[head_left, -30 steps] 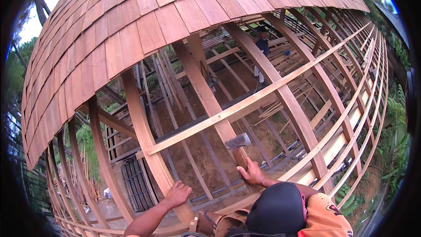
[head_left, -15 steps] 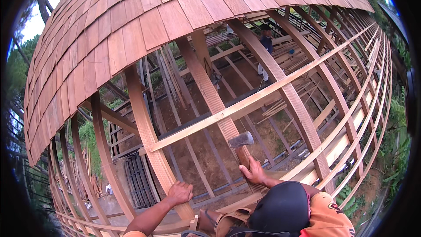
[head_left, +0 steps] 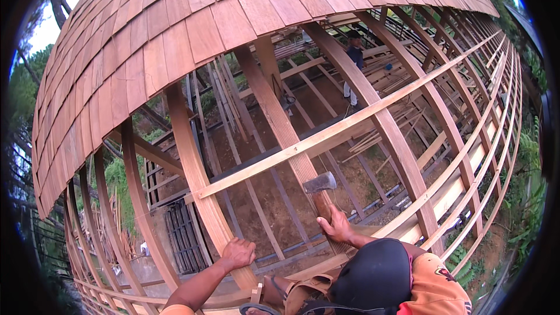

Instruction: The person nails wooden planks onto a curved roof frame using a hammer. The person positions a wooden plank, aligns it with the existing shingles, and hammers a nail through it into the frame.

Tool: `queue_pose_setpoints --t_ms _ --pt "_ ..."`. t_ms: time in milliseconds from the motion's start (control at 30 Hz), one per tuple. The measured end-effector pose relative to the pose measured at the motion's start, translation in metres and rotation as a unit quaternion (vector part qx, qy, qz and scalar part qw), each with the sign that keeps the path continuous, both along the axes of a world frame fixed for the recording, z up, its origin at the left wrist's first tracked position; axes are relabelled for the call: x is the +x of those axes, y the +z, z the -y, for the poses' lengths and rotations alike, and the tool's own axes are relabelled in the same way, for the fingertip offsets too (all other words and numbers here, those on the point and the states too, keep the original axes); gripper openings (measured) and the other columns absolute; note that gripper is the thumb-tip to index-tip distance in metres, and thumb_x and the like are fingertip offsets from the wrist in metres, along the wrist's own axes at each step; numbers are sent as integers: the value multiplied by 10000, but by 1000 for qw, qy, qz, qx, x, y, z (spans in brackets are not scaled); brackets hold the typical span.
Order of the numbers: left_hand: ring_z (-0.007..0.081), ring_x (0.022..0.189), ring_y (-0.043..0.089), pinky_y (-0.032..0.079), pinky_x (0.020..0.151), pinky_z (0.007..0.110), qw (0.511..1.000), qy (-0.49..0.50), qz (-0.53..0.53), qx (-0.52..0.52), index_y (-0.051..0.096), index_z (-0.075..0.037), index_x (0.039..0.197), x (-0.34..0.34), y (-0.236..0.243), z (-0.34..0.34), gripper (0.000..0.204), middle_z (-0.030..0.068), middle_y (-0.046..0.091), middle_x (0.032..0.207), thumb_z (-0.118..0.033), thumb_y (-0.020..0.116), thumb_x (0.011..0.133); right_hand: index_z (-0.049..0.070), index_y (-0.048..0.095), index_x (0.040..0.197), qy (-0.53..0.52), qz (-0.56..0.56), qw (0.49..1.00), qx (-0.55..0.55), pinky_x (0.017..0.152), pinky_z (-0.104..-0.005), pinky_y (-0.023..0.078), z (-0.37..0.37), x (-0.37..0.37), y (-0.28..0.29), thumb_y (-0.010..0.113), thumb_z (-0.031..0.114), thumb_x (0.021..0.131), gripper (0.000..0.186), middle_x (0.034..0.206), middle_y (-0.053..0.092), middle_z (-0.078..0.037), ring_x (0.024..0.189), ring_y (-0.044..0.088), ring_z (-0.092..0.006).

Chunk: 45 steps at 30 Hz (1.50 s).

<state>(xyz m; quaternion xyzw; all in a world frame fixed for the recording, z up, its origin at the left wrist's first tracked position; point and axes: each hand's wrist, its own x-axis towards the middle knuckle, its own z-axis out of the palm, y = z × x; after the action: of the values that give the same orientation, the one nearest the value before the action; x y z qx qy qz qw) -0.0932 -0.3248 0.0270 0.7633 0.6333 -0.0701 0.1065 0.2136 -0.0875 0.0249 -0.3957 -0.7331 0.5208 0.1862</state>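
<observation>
My left hand [head_left: 239,253] is closed round the lower part of a curved wooden rib [head_left: 201,189]. My right hand [head_left: 338,226] grips the wooden handle of a hatchet [head_left: 320,183], its grey metal head upward. The hatchet lies in front of another curved rib [head_left: 279,122]; whether it touches that rib I cannot tell. A pale horizontal batten [head_left: 297,147] crosses the ribs above both hands. Below my right hand, a black rounded shape [head_left: 373,274] hides part of my right arm. A brown leather-like item [head_left: 306,293] and a sandaled foot [head_left: 256,308] show between my arms.
Overlapping reddish wooden shingles [head_left: 192,29] cover the frame above. Thin battens [head_left: 490,157] curve along the right side. Through the gaps, the ground lies below, with stacked timber and a dark grille [head_left: 185,238]. Another person [head_left: 354,61] stands far back inside.
Both hands keep their holds, nearly still; the hatchet has shifted only slightly upward. More of the sandaled foot shows at the lower edge.
</observation>
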Motion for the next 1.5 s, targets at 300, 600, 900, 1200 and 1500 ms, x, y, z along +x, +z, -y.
queue_pose_setpoints --t_ms 300,600,900,1200,1500 --pt "256 801 677 472 745 403 1000 -7 -6 -6 596 -102 839 -1 -4 1 226 87 686 789 -320 651 812 -6 491 1130 -7 -6 999 38 749 -531 484 2 0 3 677 369 910 474 887 632 -308 875 622 -519" --pt "261 804 678 474 748 401 1000 -8 -14 -6 591 -102 845 -1 -1 0 223 89 691 787 -317 645 818 5 462 1184 14 15 1000 8 752 -539 492 -1 2 -10 657 363 929 480 897 641 -314 880 635 -517" --pt "265 823 681 476 763 412 1000 0 -6 -12 591 -93 836 -1 -3 1 225 97 691 783 -314 630 822 -4 458 1231 15 -2 1000 14 769 -541 496 1 2 -5 659 349 926 508 928 644 -323 905 632 -523" --pt "267 814 658 471 771 418 1000 10 1 -9 605 -98 842 -1 -3 0 203 91 671 785 -298 613 812 -18 472 1080 2 -11 999 50 621 -428 521 1 1 -20 667 278 924 387 683 646 -169 640 685 -303" --pt "254 792 672 467 762 393 1000 -1 -10 -3 598 -97 810 3 4 -2 208 93 688 790 -303 629 824 -6 458 1151 11 -18 1000 -8 720 -543 492 0 4 -12 660 336 932 454 838 632 -306 826 634 -516"
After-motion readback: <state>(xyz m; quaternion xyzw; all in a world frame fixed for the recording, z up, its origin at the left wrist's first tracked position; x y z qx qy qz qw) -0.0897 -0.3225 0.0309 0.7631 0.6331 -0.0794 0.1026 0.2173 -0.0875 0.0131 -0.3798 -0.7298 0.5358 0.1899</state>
